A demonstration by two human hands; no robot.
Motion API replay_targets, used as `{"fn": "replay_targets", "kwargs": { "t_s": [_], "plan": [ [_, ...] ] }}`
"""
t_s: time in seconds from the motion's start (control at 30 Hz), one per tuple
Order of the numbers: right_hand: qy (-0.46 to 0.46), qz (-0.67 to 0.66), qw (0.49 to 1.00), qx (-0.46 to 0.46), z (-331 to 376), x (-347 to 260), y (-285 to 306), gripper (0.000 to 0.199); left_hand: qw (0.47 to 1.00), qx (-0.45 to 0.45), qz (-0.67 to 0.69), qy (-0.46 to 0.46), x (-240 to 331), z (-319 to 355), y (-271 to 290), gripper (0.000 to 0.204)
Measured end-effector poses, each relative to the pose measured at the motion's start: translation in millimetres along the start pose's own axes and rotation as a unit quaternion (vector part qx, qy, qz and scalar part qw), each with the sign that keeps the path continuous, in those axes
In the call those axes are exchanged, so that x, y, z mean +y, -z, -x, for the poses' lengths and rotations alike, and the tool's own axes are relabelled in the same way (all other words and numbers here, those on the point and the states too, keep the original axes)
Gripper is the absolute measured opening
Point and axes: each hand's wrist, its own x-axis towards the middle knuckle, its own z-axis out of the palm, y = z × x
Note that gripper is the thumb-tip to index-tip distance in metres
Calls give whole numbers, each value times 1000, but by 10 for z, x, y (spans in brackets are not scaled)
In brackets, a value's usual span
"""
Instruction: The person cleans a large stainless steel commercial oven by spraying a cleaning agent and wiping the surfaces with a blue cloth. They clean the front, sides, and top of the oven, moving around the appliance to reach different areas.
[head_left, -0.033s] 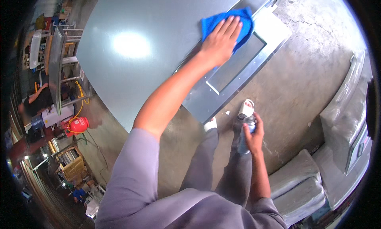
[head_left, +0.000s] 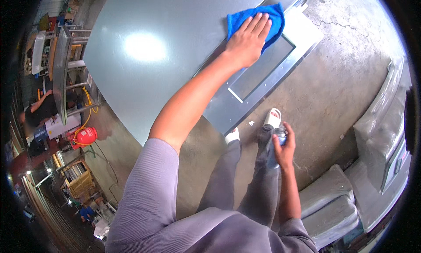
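My left hand (head_left: pixel 246 43) lies flat on a blue cloth (head_left: pixel 277 21), fingers stretched out and slightly apart. Under the cloth is the edge of a large grey metal panel (head_left: pixel 184 16), beside a narrower framed strip with a rectangular recess (head_left: pixel 263 73). The cloth covers part of that frame. Lower down, near my right leg, my right hand (head_left: pixel 285 148) is closed round a clear plastic bottle (head_left: pixel 272 158) with a bluish look. Its thumb and fingers wrap the upper part, and the bottle is held apart from the panel.
Plastic-wrapped grey bundles (head_left: pixel 329 204) lie on the concrete floor (head_left: pixel 324 121) at the right. At left are a metal rack (head_left: pixel 66 73), a red rounded tank (head_left: pixel 85 136) with a yellow hose, and another person (head_left: pixel 41 110). A wooden crate (head_left: pixel 81 183) stands further down.
My left hand and the cloth have shifted slightly up and to the right along the panel's edge. My right hand has moved a little rightward with the bottle.
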Motion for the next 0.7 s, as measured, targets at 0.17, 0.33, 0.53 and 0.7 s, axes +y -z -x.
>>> {"fn": "replay_targets", "kwargs": {
  "t_s": [0.17,0.33,0.53,0.7],
  "plan": [
    [3,38,999,16,-209,168,211,56,1000,2,12,23,-77,1203,64,61],
    [30,48,998,-1,-5,140,-215,58,987,-112,-9,114,64,3771,667,60],
    [40,-6,994,-98,415,1,-1050,63,980,-119,-19,155,229,5654,1088,72],
    [62,70,988,-126,698,-58,-1287,61,976,-152,19,153,164,5159,986,75]
  ]
}}
